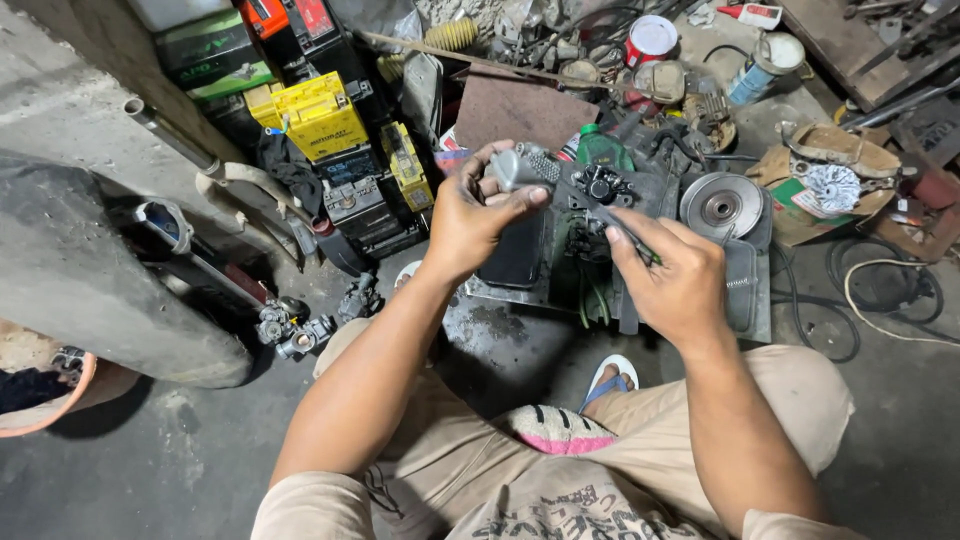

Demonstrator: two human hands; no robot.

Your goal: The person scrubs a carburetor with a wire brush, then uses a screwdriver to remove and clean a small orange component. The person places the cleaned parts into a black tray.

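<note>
Grey metal fills our grip at the centre of the frame: our left hand (470, 215) curls around a small grey cast-metal engine part with a rounded end (520, 168), thumb and fingers pressed against it from both sides, holding it up just above the middle of the picture. Our right hand (675, 275), right of centre, is closed in a pinch around a thin dark metal tool (612, 222), whose shaft runs up and to the left toward the part; its tip ends close beside the black fittings (598, 185) joined to the part's right side, though we cannot tell whether it touches them. The part sits between our two hands, nearer the left, with the right hand lower and apart from it.

Below our hands lies a greasy dark metal tray (505, 300) on the stained concrete floor (180, 450). A round silver metal disc (722, 206) rests just right of the tool. Stacked yellow and black boxy batteries (325, 120) stand at upper left, a green plastic bottle (600, 148) at upper centre, and a red-and-white round tin (650, 40) near the top edge. Our knees in beige trousers (800, 400) and a blue-strapped sandal (610, 378) frame the bottom.
</note>
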